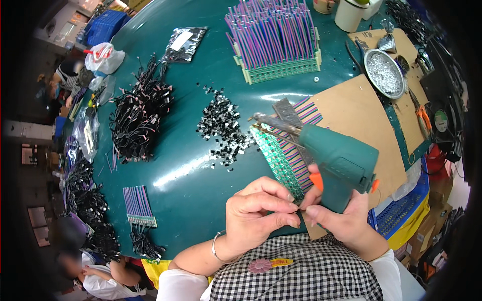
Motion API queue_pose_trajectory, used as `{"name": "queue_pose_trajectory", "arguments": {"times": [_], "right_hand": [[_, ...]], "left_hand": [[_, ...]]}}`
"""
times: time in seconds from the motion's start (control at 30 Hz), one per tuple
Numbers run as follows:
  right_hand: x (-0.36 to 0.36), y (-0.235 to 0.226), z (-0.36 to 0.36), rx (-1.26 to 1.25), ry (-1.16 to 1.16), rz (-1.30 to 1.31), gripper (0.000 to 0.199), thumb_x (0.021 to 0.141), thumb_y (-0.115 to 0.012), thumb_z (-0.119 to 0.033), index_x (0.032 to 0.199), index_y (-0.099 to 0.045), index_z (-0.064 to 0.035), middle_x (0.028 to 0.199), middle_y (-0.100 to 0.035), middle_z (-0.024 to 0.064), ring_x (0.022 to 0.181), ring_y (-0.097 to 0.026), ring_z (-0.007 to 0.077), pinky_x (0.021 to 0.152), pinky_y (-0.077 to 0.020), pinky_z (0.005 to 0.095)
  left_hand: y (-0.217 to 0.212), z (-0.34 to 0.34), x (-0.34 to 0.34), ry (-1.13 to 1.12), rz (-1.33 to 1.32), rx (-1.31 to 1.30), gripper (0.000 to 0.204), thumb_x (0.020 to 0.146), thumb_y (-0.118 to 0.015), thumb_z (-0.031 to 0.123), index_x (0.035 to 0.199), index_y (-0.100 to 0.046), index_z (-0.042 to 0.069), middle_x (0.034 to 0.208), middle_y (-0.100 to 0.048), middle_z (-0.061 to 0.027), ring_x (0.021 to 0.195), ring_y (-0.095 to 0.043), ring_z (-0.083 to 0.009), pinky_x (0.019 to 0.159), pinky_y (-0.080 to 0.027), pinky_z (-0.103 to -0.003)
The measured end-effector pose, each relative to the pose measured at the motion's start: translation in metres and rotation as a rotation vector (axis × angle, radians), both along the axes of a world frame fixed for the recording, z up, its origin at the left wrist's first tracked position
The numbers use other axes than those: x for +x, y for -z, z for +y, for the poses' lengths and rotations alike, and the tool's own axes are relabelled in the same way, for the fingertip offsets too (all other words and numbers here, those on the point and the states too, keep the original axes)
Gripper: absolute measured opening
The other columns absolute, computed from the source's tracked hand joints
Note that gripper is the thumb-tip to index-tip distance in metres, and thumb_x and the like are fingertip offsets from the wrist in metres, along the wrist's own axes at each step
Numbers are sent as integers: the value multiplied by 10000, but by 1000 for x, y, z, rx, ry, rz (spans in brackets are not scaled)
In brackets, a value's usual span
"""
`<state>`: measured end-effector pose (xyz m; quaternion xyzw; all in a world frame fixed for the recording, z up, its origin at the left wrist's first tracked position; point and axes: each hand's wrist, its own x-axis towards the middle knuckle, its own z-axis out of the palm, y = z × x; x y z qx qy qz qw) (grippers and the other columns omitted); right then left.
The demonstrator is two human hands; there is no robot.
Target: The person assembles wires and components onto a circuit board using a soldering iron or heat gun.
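My right hand (pixel 346 215) is wrapped round the handle of a dark green soldering gun (pixel 339 150) with an orange trigger. Its metal tip points away to the left, above a green circuit board panel (pixel 273 155). Rows of purple and dark wires (pixel 293 163) run out from the panel's right side, and a flat dark metal bar (pixel 287 111) lies across them. My left hand (pixel 256 205) is pinched closed at the near end of the panel, close to my right fingertips; whatever is between its fingers is too small to make out.
Left of the panel lies a pile of small black and white connectors (pixel 221 123), then a heap of black cables (pixel 140 113). A wired board stack (pixel 276 45) stands at the back. Brown cardboard (pixel 356 130) and a metal bowl (pixel 384 74) are at right. Another person (pixel 108 278) sits lower left.
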<state>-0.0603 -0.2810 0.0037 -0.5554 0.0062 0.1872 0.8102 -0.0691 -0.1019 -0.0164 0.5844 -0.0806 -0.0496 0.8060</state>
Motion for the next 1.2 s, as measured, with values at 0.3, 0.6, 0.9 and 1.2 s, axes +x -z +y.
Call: {"name": "queue_pose_trajectory", "arguments": {"times": [0.3,0.6,0.9,1.2], "right_hand": [[5,7,-2,-118,-96,-84,590,688,-624,118,1214,-375,22,1206,-457,129,739,-578,148,580,-484,252],[2,13,-1,-236,-146,-264,551,715,-600,89,1215,-374,41,926,-568,106,718,-575,141,606,-471,243],[-3,-5,-22,-185,159,-48,502,739,-632,21,1178,-394,64,735,-564,98,619,-567,158,562,-487,274],[-23,6,-45,-250,182,19,603,664,-730,-79,1134,-400,105,1074,-494,204,522,-542,152,405,-470,242]], "left_hand": [[2,-7,-4,-51,-44,184,182,637,-762,-17,785,-655,-8,780,-604,-93,661,-589,-135,576,-499,-236],[-17,13,6,203,239,341,76,785,-634,1,830,-629,-61,754,-653,-118,656,-628,-127,608,-516,-232],[29,38,54,-57,510,317,110,824,-604,70,812,-622,-38,705,-635,-87,562,-580,-102,534,-494,-218],[34,43,63,19,565,289,118,827,-606,77,783,-610,-32,686,-625,-82,552,-582,-100,529,-500,-213]]}}
